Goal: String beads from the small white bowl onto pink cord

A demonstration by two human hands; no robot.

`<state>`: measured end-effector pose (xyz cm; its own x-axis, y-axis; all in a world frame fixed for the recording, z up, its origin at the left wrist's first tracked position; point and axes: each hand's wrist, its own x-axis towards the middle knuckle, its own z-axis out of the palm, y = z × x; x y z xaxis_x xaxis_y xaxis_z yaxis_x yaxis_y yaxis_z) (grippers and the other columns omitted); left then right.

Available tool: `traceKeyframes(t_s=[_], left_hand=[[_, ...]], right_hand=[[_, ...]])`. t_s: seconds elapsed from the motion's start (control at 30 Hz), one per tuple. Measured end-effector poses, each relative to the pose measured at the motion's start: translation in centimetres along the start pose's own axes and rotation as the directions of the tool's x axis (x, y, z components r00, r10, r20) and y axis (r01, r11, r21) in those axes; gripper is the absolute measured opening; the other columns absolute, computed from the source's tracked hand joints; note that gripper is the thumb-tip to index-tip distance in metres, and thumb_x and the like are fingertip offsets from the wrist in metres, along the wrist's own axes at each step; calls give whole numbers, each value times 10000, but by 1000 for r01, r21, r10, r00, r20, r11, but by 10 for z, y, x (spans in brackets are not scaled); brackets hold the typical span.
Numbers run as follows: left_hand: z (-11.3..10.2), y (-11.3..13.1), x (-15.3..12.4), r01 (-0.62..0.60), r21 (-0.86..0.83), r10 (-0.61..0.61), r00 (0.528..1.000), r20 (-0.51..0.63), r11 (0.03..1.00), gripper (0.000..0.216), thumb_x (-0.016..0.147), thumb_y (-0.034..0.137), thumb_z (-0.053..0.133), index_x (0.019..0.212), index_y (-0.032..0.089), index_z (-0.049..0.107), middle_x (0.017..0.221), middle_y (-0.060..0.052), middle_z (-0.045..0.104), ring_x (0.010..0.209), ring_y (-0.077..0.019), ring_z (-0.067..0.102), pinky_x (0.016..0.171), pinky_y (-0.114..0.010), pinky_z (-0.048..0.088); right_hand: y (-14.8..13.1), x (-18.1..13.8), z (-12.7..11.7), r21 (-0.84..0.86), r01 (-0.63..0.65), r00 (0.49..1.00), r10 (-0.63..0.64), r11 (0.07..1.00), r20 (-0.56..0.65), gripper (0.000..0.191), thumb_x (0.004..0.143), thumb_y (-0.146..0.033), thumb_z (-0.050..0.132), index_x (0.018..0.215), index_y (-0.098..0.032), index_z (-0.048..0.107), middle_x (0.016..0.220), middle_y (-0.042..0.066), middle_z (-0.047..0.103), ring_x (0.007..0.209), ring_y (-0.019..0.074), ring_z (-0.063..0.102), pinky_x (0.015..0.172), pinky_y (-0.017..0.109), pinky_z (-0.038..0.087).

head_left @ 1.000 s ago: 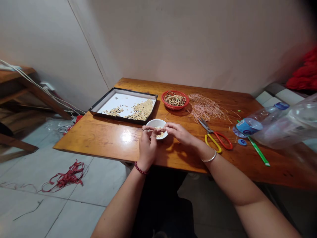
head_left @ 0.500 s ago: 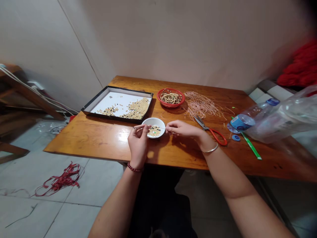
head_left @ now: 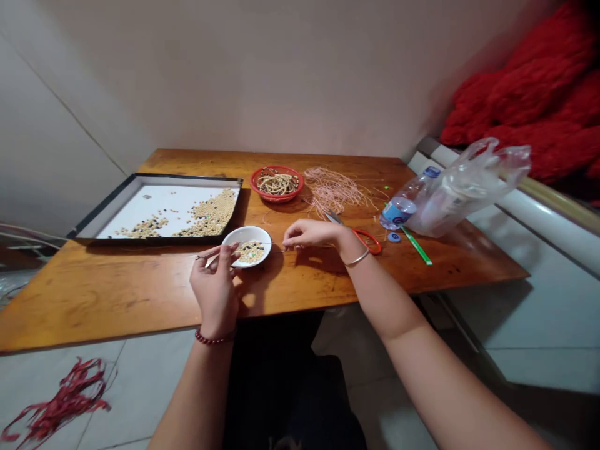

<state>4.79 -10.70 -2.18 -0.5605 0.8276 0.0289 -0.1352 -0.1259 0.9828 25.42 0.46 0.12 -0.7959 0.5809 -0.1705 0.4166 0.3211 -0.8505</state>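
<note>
My left hand (head_left: 215, 284), wearing a dark red beaded bracelet, is closed in a pinch at the left rim of a small white bowl (head_left: 230, 237). A thin line, seemingly a cord or needle, runs from its fingertips across the bowl. Pale, black and a few green beads (head_left: 250, 251) lie in the bowl. Just right of the bowl, my right hand (head_left: 312, 234) pinches something thin, seemingly a cord end (head_left: 280, 252); a silver bangle is on that wrist. Which ends join is too fine to make out.
Left stands a black-edged tray (head_left: 126, 200) with scattered beads. Behind the bowl sit a red basket (head_left: 276, 199) of beaded strings and a heap of pink cords (head_left: 335, 190). Scissors (head_left: 370, 242), a plastic bottle (head_left: 398, 209), a green strip (head_left: 417, 247) and a plastic bag (head_left: 450, 200) are right.
My view has swung right, so the table things appear further left. My hands have drawn slightly apart, the right one now clear of the bowl's rim.
</note>
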Motion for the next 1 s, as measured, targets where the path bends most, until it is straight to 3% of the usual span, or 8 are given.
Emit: traceKeyframes(t_s=[0.23,0.4,0.57,0.63,0.7,0.77,0.87,1.0], left_hand=[[0,-3,0,-45,4,45,999,21,999,392,719,464,681,960,174,572,1018,-119,686,853,-185,675,551,-193,501],[2,0,-4,-77,69,74,996,43,995,369,724,447,681,917,150,579,966,-133,698,787,-181,682,518,-184,476],[0,3,-5,-57,94,46,992,116,994,360,734,439,672,912,142,573,952,-142,707,733,-179,690,508,-186,468],[-1,4,-5,-47,96,31,987,156,994,362,725,436,682,902,140,572,929,-141,713,708,-181,689,501,-190,465],[-1,5,-6,-49,90,31,980,195,995,358,714,432,692,886,140,578,903,-133,718,691,-179,685,491,-189,459],[-1,6,-7,-68,88,46,973,225,994,339,714,425,694,867,140,592,893,-124,720,675,-169,677,478,-185,449],[-2,7,-10,-89,84,64,962,264,993,305,726,408,687,844,139,605,867,-110,720,633,-152,661,482,-195,461],[-4,8,-11,-110,93,77,948,309,990,256,746,383,673,822,148,609,793,-85,715,596,-146,648,529,-226,499]], right_hand=[[9,1,-4,23,-52,999,52,998,3,340,711,-447,690,762,-111,697,698,38,675,574,95,564,551,202,423],[14,-2,-4,173,-157,988,155,972,25,375,700,-467,708,783,-101,713,788,97,714,639,130,635,603,225,480],[18,10,-3,315,-181,902,285,932,-324,398,810,-471,609,702,-95,683,795,140,713,674,154,653,649,269,513],[12,14,-1,325,-109,847,259,939,-465,398,840,-458,576,690,-100,669,773,135,709,661,144,648,650,264,512],[1,15,3,325,-10,830,190,946,-524,389,848,-468,557,743,-110,668,795,120,708,636,129,639,616,248,503],[-12,12,11,318,85,881,78,944,-467,384,837,-490,554,845,-124,668,868,101,705,587,105,622,562,227,481],[-25,7,28,298,157,962,-77,942,-261,391,809,-495,579,957,-141,657,967,80,686,531,71,575,515,209,453],[-24,17,44,254,130,977,-81,958,-196,397,812,-499,565,945,-135,653,880,62,673,545,80,556,505,212,440]])
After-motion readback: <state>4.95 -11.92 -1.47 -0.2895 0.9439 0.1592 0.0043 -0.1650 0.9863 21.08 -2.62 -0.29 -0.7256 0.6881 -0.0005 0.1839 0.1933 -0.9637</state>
